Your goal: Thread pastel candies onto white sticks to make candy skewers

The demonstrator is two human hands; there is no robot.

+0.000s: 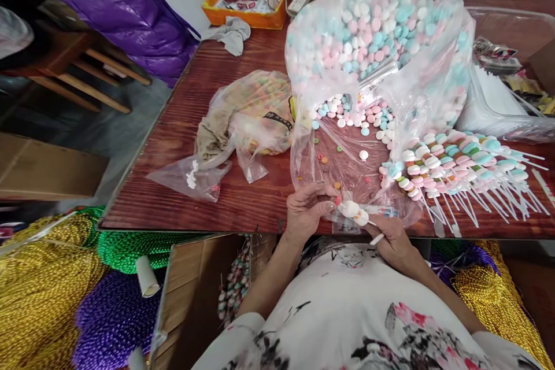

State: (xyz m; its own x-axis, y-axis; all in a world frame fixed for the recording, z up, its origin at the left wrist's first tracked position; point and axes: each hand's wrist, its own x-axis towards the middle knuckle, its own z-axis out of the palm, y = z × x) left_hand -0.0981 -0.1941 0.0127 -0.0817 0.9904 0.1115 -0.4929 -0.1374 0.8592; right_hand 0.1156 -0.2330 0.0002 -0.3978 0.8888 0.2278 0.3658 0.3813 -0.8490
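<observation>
In the head view, my right hand (392, 234) is closed around the white stick of a candy skewer (353, 210), which carries white rounded candies. My left hand (307, 208) pinches a small red piece (337, 200) close to the skewer's tip. Both hands are at the table's front edge, over a clear plastic sheet. Loose pink, white and blue candies (342, 110) spill from the mouth of a large plastic bag (321, 40). A few small coloured pieces (324, 159) lie scattered nearer to my left hand. Finished-looking candy skewers (472, 162) are piled on the right.
A second plastic bag (264, 110) with coloured pieces lies left of centre. At the back stand a yellow tray (243, 18) and a grey cloth (234, 34). A clear container (494, 118) with white sticks is at right. Beads (47, 277) and a cardboard box (186, 300) sit below the table.
</observation>
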